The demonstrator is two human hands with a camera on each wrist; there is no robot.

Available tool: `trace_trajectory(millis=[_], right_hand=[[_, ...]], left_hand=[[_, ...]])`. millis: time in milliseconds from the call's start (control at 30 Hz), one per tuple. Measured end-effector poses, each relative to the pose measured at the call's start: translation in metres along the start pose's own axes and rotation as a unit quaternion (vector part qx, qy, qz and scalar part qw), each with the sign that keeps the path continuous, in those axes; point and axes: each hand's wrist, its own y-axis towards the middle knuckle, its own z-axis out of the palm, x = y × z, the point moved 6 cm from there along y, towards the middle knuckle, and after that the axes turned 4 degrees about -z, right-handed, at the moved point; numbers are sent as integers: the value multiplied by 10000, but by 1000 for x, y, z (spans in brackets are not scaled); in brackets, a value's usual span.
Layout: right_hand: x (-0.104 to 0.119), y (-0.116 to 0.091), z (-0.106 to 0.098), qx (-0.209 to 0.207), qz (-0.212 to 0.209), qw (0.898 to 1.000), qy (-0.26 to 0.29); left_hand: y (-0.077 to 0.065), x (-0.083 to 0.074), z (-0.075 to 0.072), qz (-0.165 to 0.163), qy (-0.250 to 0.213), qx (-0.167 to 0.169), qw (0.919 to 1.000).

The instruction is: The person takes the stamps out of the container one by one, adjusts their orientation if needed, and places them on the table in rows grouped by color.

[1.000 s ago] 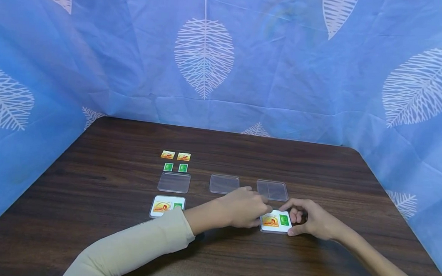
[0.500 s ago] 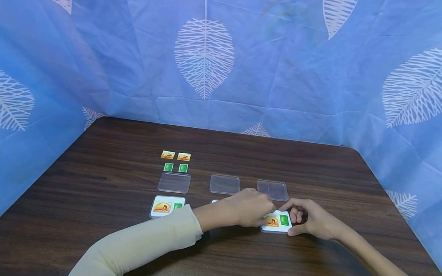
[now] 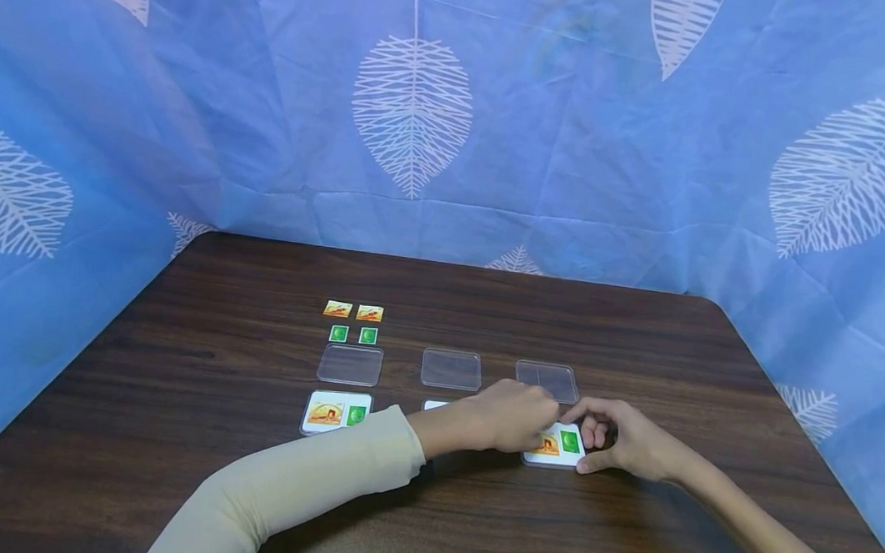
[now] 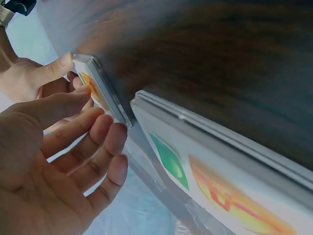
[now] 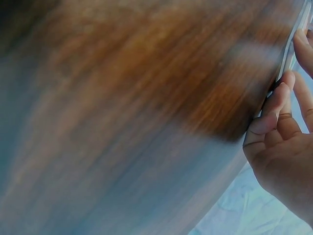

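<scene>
A flat clear case (image 3: 542, 460) with a white insert lies at the right of the front row. On its insert are an orange picture stamp (image 3: 549, 444) and a green stamp (image 3: 570, 441). My left hand (image 3: 510, 415) reaches over from the left and covers part of the orange one. In the left wrist view its thumb (image 4: 78, 95) presses on the orange stamp, while the other fingers (image 4: 116, 139) are loosely bent near the case's side. With thumb and forefinger at its right corners, my right hand (image 3: 629, 439) grips the case (image 5: 285, 61).
Another filled case (image 3: 336, 413) lies at left; a middle one (image 3: 434, 405) is mostly hidden by my left arm. Behind them stand three clear lids (image 3: 350, 365) in a row. Two orange stamps (image 3: 369, 313) and two green stamps (image 3: 338, 334) lie farther back on the wooden table (image 3: 183, 363).
My left hand has slid slightly rightward over the case, covering more of the orange stamp. A corner of the middle case has come into view behind the forearm. The right hand keeps its hold.
</scene>
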Motion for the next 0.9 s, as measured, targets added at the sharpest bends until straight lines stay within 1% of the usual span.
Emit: trace_trajectory(millis=[200, 400, 667, 900], right_hand=[[-2, 3, 1, 61, -17, 10000, 54], [-3, 5, 0, 70, -7, 10000, -8], [-3, 6, -2, 163, 136, 9997, -132], [-4, 7, -1, 238, 277, 9993, -118]], left_hand=[[4, 1, 4, -419, -63, 235, 9988], [7, 4, 5, -663, -240, 373, 9968], [9, 1, 5, -759, -303, 502, 9954], [9, -1, 5, -822, -257, 502, 9950]])
